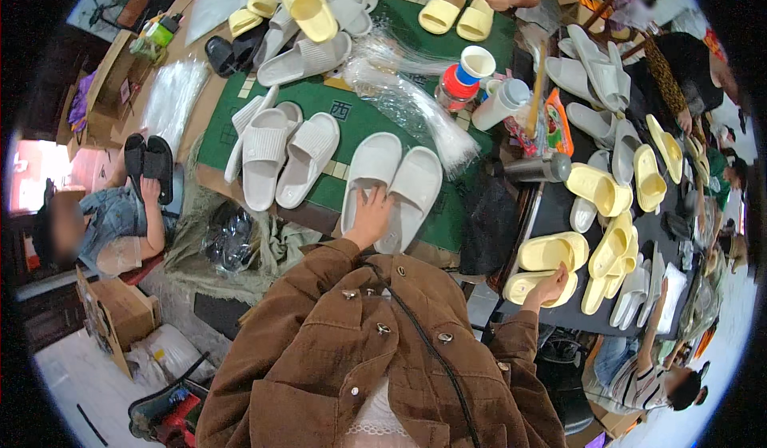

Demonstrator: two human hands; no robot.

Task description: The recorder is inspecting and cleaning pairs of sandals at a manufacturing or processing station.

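A pair of light grey slippers [415,180] lies on the green tabletop [319,97] right in front of me. My left hand [371,212] rests on the left one of the pair, near the inner edges where the two meet, its fingers stretched out and apart. Off to my right, on a dark table, is a pair of pale yellow slippers [551,252]. My right hand [550,287] has its fingers bent over the nearer yellow slipper's heel end; part of the grip is hidden. Left of my left hand stand more grey slippers [307,160].
Clear plastic bags [407,101] spread across the tabletop, beside a red jar [455,89] and a white bottle [501,105]. A grey tumbler [539,168] lies at the table edge. Yellow and grey slippers crowd the dark table [567,312]. Several other people work around me, one holding black slippers [149,164].
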